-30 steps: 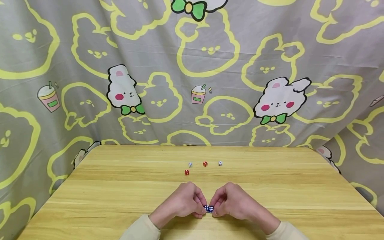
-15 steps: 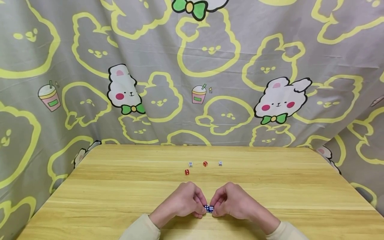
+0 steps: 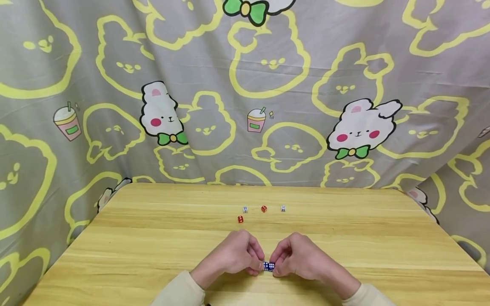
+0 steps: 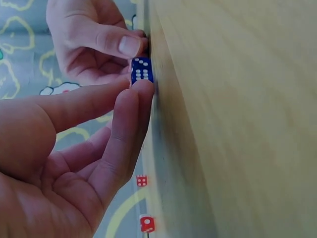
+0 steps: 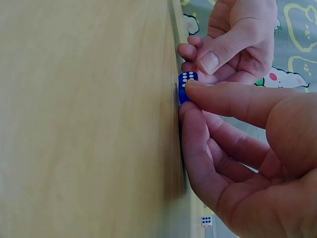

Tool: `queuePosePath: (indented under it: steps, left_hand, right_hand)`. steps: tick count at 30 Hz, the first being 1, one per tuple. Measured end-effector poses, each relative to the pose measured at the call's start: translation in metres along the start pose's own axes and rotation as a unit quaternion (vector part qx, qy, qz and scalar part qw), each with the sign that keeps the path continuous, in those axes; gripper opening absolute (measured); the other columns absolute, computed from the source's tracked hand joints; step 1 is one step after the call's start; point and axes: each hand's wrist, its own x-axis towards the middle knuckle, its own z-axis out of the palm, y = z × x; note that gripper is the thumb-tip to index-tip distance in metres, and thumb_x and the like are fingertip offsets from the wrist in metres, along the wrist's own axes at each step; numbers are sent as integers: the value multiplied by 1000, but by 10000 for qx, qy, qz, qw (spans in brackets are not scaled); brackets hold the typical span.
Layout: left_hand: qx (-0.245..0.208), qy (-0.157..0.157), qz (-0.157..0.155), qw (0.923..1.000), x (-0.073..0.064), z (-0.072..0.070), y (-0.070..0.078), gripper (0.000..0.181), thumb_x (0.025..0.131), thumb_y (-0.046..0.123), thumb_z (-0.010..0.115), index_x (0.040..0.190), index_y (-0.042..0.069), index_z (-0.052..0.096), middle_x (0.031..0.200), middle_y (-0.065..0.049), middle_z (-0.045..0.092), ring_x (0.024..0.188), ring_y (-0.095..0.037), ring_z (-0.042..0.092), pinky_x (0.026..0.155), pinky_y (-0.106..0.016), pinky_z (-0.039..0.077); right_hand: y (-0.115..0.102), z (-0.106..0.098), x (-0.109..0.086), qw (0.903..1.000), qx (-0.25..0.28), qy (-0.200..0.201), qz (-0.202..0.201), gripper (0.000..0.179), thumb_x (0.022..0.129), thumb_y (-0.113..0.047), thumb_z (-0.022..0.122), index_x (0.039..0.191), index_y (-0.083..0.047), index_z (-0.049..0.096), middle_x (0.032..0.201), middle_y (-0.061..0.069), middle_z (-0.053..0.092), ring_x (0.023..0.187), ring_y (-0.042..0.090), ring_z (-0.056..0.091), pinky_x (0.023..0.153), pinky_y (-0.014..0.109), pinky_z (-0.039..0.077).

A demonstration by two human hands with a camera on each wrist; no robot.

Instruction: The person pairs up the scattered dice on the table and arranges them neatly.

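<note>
Two small blue dice with white pips stand side by side on the table, close together or touching. In the head view, my left hand [image 3: 238,255] pinches the left blue die [image 3: 266,266] between thumb and fingers. The right hand [image 3: 300,257] does likewise with the right blue die [image 3: 272,266]. Seen from the left wrist, a blue die [image 4: 142,73] sits between the fingertips of both hands, low over the wood. The right wrist view has a blue die [image 5: 187,88] partly covered by the right thumb.
Beyond the hands on the wooden table [image 3: 153,238] lie a white die [image 3: 245,209], a red die [image 3: 264,209] and another white die [image 3: 283,208] in a row. A second red die [image 3: 240,219] is slightly nearer. A patterned grey curtain [image 3: 214,63] hangs behind.
The head view has shifted slightly, moving the whole scene a little to the right. Both hands keep their pinch on the blue dice, which look a little more evenly lined up now.
</note>
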Motion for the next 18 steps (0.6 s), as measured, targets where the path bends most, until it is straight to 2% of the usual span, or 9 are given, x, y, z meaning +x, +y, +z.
queuePosePath:
  steps: [4,10,18]
  left_hand:
    - [90,116,-7,9999,0,-3,1,15,85,-5,83,83,5,73,68,-5,72,58,-17,69,59,-26,54]
    - [44,276,109,9996,-1,-8,0,9,86,-4,82,89,1,75,72,-6,74,61,-19,72,61,-29,60]
    - [54,532,321,9981,2,-15,-2,10,88,2,83,93,1,75,72,-7,73,59,-18,69,57,-34,61]
  right_hand:
    - [0,0,0,10000,50,-1,-3,19,75,2,91,86,-6,78,74,3,72,70,13,64,59,21,50]
    - [0,1,1,10000,38,10,23,19,75,2,91,86,-6,78,74,3,73,70,13,64,59,21,50]
    - [0,1,1,10000,-3,34,36,19,75,2,91,86,-7,78,74,2,73,70,13,64,60,22,51]
